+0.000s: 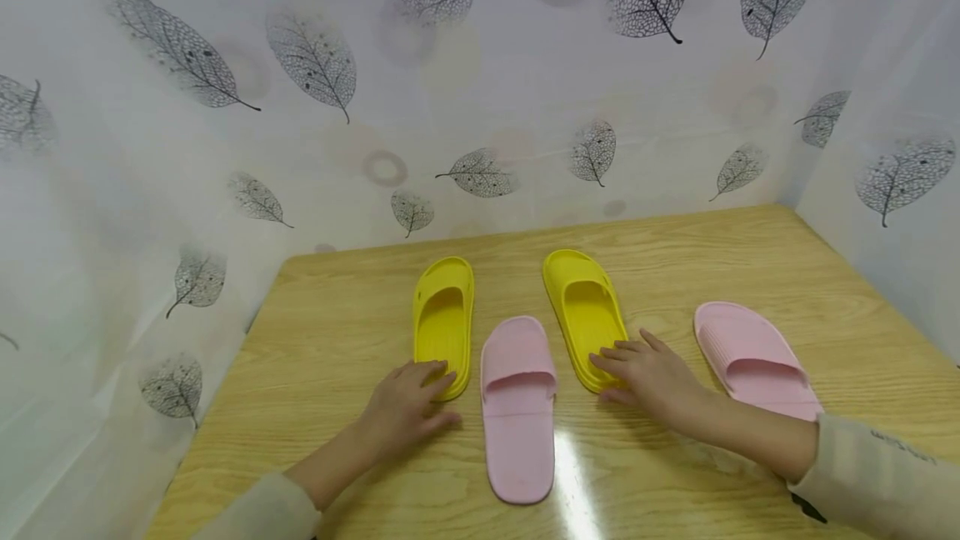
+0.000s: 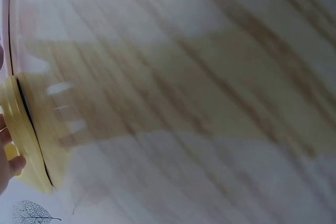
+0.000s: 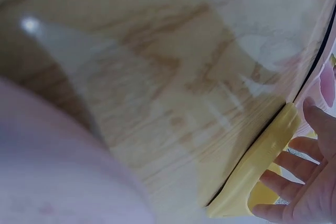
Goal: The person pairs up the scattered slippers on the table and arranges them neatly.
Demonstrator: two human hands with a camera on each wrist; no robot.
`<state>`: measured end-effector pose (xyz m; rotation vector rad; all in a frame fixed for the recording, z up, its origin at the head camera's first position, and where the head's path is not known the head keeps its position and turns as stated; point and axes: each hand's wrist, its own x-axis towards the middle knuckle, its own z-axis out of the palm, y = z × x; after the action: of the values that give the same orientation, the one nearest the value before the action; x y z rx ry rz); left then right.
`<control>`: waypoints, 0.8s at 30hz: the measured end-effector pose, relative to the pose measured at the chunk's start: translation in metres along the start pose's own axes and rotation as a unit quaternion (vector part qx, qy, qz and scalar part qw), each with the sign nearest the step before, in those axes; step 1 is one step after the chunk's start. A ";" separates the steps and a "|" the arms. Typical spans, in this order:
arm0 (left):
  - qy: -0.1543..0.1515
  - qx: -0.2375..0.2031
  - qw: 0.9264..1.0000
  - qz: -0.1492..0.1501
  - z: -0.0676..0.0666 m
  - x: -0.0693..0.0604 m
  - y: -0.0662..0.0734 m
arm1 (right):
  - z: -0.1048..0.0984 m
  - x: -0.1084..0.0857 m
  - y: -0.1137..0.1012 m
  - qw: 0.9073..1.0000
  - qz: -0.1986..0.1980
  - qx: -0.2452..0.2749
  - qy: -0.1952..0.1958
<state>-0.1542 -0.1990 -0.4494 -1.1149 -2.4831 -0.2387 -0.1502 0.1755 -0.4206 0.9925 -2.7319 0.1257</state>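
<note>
Two yellow slippers lie toe-away on the wooden table. My left hand is at the heel of the left yellow slipper, its fingertips over the heel's edge. At the heel of the right yellow slipper is my right hand, fingers spread and fairly straight. In the right wrist view, the fingers lie along that yellow slipper. Between the yellow pair, nearer me, lies a pink slipper. A second pink slipper sits at the right, its heel partly hidden by my right forearm.
The glossy wood-grain table reflects light near the middle pink slipper. White cloth printed with dark leaf skeletons rises behind the table and along both sides.
</note>
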 end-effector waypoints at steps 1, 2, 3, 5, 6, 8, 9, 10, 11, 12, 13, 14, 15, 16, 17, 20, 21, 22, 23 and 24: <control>0.006 0.000 1.000 0.004 0.000 0.000 -0.001 | 0.000 0.000 0.000 1.000 0.000 0.002 -0.002; 0.009 0.002 1.000 0.007 0.000 0.000 -0.001 | 0.000 0.000 0.001 1.000 0.001 0.002 -0.003; 0.012 0.003 1.000 0.009 0.001 0.000 -0.001 | -0.001 0.000 0.001 1.000 0.001 0.002 -0.003; 0.013 0.001 1.000 0.012 0.001 0.000 -0.002 | 0.000 0.000 0.002 1.000 0.000 0.004 -0.005; 0.012 -0.002 1.000 0.012 0.001 0.000 -0.003 | 0.000 -0.001 0.002 1.000 -0.002 0.003 -0.005; 0.009 -0.009 1.000 0.015 0.001 0.001 -0.003 | 0.001 -0.001 0.002 1.000 -0.010 0.002 -0.004; 0.009 -0.013 1.000 0.017 0.001 0.001 -0.004 | 0.002 -0.001 0.002 1.000 -0.014 0.004 -0.005; 0.010 -0.016 1.000 0.018 0.001 0.001 -0.004 | 0.002 -0.002 0.002 1.000 -0.018 0.007 -0.006; 0.010 -0.018 1.000 0.019 0.001 0.001 -0.004 | 0.002 -0.002 0.002 1.000 -0.022 0.009 -0.007; 0.012 -0.018 1.000 0.020 0.001 0.001 -0.004 | 0.003 -0.002 0.002 1.000 -0.025 0.012 -0.008; 0.015 -0.017 1.000 0.020 0.002 0.001 -0.004 | 0.003 -0.002 0.002 0.999 -0.027 0.017 -0.010; 0.018 -0.017 0.999 0.022 0.002 0.001 -0.004 | 0.003 -0.002 0.002 0.999 -0.028 0.021 -0.011; 0.021 -0.016 0.999 0.023 0.002 0.001 -0.005 | 0.004 -0.002 0.002 0.999 -0.028 0.027 -0.013; 0.023 -0.014 0.999 0.024 0.003 0.001 -0.005 | 0.004 -0.002 0.002 0.999 -0.029 0.030 -0.014; 0.026 -0.013 0.999 0.025 0.003 0.002 -0.005 | 0.005 -0.002 0.002 0.999 -0.030 0.032 -0.013; 0.032 -0.014 0.999 0.026 0.004 0.003 -0.005 | 0.007 -0.001 0.003 0.999 -0.030 0.040 -0.009; 0.033 -0.014 0.999 0.026 0.004 0.004 -0.005 | 0.007 -0.001 0.003 0.999 -0.030 0.041 -0.006; 0.035 -0.015 0.999 0.025 0.004 0.004 -0.005 | 0.008 -0.001 0.003 0.999 -0.031 0.041 -0.004; 0.037 -0.016 0.999 0.024 0.004 0.005 -0.005 | 0.008 -0.001 0.004 0.999 -0.031 0.041 -0.002; 0.038 -0.016 0.999 0.023 0.004 0.005 -0.005 | 0.009 -0.001 0.004 0.999 -0.031 0.041 0.001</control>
<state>-0.1619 -0.1973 -0.4513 -1.1533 -2.3919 -0.3015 -0.1532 0.1778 -0.4291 1.0975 -2.7104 0.2285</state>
